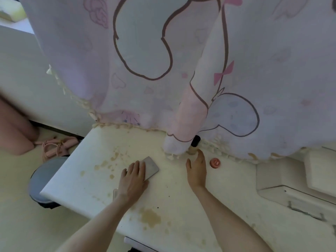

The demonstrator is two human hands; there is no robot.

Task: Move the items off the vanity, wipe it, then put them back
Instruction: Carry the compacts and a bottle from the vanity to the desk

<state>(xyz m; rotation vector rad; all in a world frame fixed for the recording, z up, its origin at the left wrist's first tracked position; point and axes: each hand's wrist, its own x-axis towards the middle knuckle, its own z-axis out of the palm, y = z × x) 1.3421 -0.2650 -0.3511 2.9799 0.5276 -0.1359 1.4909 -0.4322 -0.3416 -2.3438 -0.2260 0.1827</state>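
Note:
The white vanity top (87,180) carries several yellowish stains. My left hand (132,179) lies flat on a thin grey rectangular cloth or pad (151,167), fingers spread over its near end. My right hand (197,170) is open, fingertips reaching close to a small bottle with a black cap (195,145) that stands at the back under the curtain hem. A small round red tin (215,162) lies just right of my right hand, not touched.
A pink and white cartoon curtain (163,60) with a tasselled hem hangs over the back of the vanity. A grey round stool (43,177) stands at the left below the top. Pink straps (54,146) lie on the floor. White furniture (300,179) is at the right.

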